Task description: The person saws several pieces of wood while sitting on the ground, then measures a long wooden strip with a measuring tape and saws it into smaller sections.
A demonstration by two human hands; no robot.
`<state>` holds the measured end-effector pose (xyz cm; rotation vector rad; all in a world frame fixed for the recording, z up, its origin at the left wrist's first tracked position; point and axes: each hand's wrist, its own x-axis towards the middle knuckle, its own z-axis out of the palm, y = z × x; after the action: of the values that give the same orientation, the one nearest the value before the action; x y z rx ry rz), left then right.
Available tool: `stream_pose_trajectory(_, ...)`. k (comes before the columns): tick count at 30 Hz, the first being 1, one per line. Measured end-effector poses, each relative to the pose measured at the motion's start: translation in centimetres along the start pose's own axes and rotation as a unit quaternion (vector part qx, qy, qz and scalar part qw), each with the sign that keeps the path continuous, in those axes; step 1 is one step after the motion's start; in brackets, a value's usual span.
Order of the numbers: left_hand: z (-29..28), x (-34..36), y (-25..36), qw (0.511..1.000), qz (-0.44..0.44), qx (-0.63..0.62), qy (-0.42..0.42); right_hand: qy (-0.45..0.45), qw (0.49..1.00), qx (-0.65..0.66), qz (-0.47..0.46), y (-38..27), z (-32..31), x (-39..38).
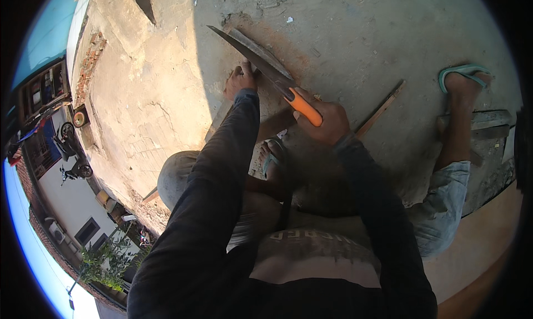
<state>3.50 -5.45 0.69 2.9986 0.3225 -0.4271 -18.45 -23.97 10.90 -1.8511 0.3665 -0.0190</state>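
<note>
My right hand [327, 121] is closed round the orange handle [304, 108] of a handsaw. Its long dark blade [247, 53] slants up and to the left, over a grey wooden board [265, 53] that lies near the ground. On the left of the blade, my left hand [241, 81] grips the board with bent fingers; part of that grip is hidden by the hand and the blade. Below the hands, a brown piece of wood [276, 124] shows between my forearms, beside my sandalled foot [271, 159]. Whether the teeth touch the board I cannot tell.
A narrow wooden strip [383, 107] lies on the ground right of my right hand. My other foot [468, 83], in a green sandal, is at the far right, with grey boards [489, 121] beside it. Motorbikes [69, 147] and buildings stand far left.
</note>
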Motion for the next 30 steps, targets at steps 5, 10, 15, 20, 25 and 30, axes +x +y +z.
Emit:
stream_pose_trajectory(5, 0.1, 1.1, -0.1, 1.000, 0.003, 0.000, 0.007, 0.043, 0.997, 0.036, -0.045, 1.0, 0.3, -1.3)
stream_pose_trajectory(10, -0.6, 0.5, 0.5, 1.000, 0.008, -0.003, 0.006, -0.034, 0.997, 0.046, 0.047, -0.1, 0.9, 4.1)
stream_pose_trajectory(15, 0.5, 1.4, -0.5, 1.000, 0.009, -0.005, 0.008, 0.110, 0.987, 0.094, -0.067, 0.2, 2.6, 1.2)
stream_pose_trajectory(20, -0.3, 1.0, 0.1, 1.000, 0.007, -0.005, -0.011, -0.031, 0.999, 0.016, -0.015, 0.3, 1.1, 2.7)
stream_pose_trajectory(25, 0.1, 1.4, 0.1, 1.000, 0.023, 0.001, -0.011, 0.058, 0.992, 0.084, -0.079, -0.4, 1.0, 0.9)
stream_pose_trajectory(30, 0.4, 1.1, 0.3, 1.000, 0.018, -0.003, 0.015, 0.050, 0.997, 0.048, -0.031, 0.1, 3.0, 4.2)
